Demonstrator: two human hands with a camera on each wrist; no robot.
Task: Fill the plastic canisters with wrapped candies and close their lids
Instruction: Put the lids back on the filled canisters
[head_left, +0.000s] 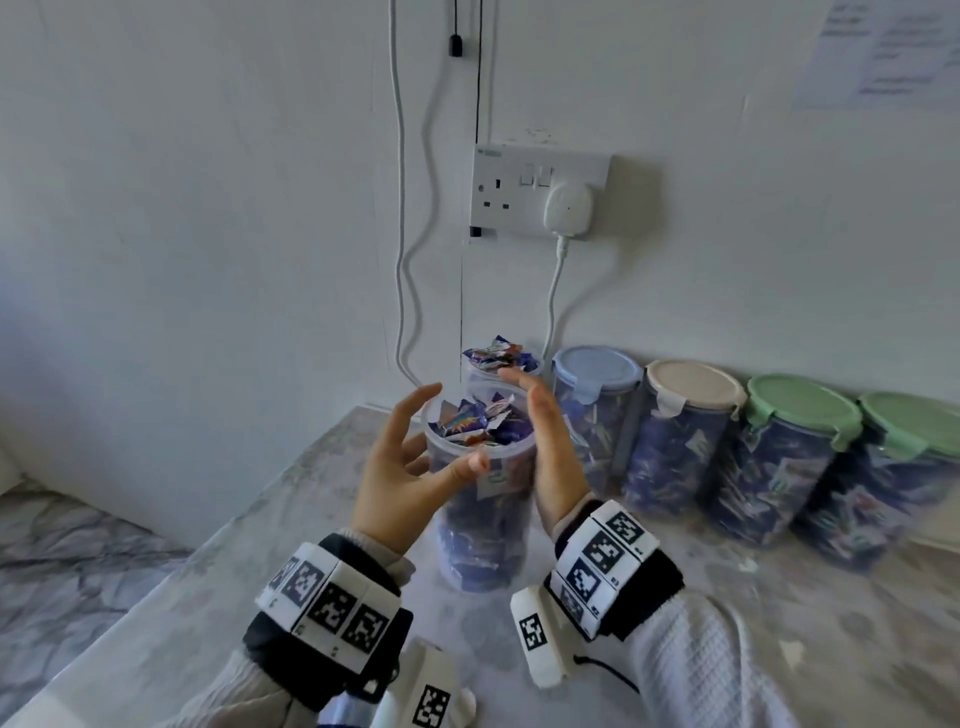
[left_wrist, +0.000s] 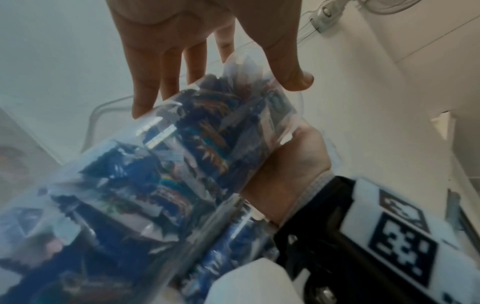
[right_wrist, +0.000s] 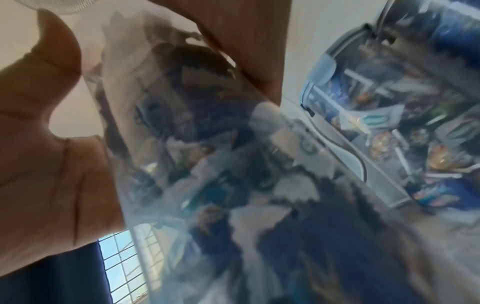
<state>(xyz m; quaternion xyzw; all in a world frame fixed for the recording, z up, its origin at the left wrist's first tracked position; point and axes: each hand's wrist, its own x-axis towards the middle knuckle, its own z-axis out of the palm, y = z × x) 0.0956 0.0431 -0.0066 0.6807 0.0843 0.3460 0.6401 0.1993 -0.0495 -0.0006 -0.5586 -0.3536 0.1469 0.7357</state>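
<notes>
White wall (head_left: 208, 208) across the upper frame, double socket (head_left: 540, 189) at upper centre with a white plug (head_left: 568, 207) and cable hanging down. Marbled table (head_left: 779, 623) filling the lower frame. Along the wall at right, four lidded canisters of wrapped candies: blue lid (head_left: 596, 368), beige lid (head_left: 693, 384), two green lids (head_left: 802, 413) (lids clipped down). At frame centre, open canister (head_left: 480, 499) standing upright on the table, heaped with wrapped candies (head_left: 478, 423); behind it, second open canister (head_left: 501, 364), also heaped. Left hand (head_left: 402, 467) beside the open canister's left wall, fingers spread and relaxed, thumb against the rim, grasping nothing. Right hand (head_left: 550, 447) flat along its right wall, fingers straight, not clenched.
</notes>
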